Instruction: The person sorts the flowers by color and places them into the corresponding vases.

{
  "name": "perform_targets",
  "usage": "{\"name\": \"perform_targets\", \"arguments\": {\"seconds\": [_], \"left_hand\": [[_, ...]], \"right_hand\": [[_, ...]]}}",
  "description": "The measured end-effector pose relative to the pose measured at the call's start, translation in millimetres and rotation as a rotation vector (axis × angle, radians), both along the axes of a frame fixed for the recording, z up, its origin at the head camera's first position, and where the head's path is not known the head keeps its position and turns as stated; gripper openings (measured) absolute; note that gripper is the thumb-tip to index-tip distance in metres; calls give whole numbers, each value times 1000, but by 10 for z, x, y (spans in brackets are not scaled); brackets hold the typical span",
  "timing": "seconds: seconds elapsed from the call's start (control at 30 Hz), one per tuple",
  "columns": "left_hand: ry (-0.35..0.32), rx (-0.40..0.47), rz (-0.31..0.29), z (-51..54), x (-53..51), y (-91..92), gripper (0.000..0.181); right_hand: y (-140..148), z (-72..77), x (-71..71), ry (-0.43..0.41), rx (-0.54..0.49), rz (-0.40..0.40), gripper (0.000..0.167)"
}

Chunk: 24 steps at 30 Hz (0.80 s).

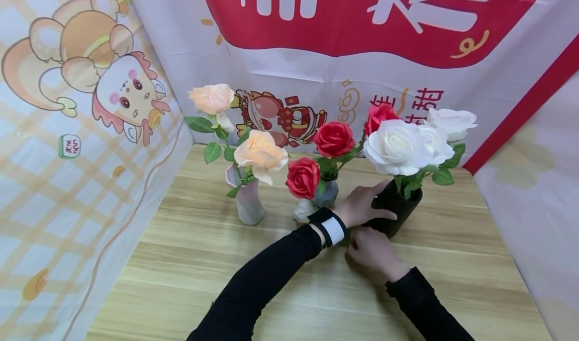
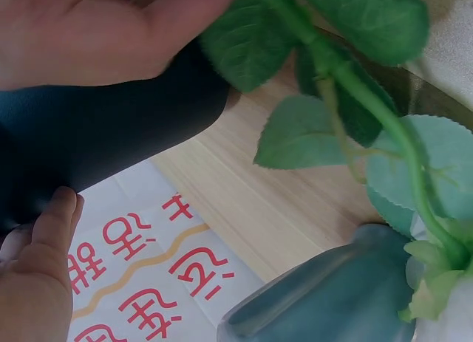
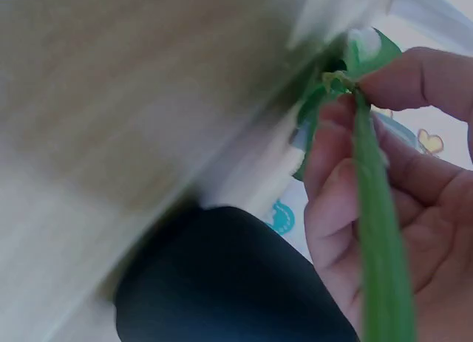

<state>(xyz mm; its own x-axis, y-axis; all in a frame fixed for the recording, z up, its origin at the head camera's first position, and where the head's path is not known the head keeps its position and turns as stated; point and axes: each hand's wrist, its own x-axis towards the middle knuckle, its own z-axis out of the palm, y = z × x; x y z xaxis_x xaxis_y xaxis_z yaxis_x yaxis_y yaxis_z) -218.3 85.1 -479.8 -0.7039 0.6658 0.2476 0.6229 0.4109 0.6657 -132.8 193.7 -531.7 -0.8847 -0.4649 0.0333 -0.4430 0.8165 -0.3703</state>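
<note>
My left hand (image 1: 362, 206) grips the side of a black vase (image 1: 398, 207), which leans slightly and holds several white roses (image 1: 400, 147). In the left wrist view, its fingers (image 2: 52, 246) lie against the dark wall of the vase. Just below, my right hand (image 1: 373, 250) pinches a green stem (image 3: 380, 231) between thumb and fingers, close to the vase's lower part. Leaves (image 2: 303, 131) grow along the stem, which runs beneath my left wrist to a white rose (image 1: 304, 211) low over the table.
Left of the hands, a blue-grey vase (image 1: 326, 194) holds red roses (image 1: 333, 139). Farther left, a pink-and-white vase (image 1: 250, 205) carries peach roses (image 1: 261, 154). All stand on a wood-grain table (image 1: 190, 260), with a printed cloth (image 1: 280, 69) hanging behind.
</note>
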Motion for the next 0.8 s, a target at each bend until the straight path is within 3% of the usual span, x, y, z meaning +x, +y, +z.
{"name": "perform_targets", "arguments": {"seconds": [0.27, 0.53, 0.8], "left_hand": [[7, -1, -7, 7, -15, -6, 79], [47, -14, 4, -15, -29, -1, 82], [54, -9, 3, -12, -19, -3, 84]], "right_hand": [[82, 108, -19, -40, 21, 84, 27], [146, 107, -12, -26, 25, 98, 22], [171, 111, -12, -75, -5, 116, 17]]}}
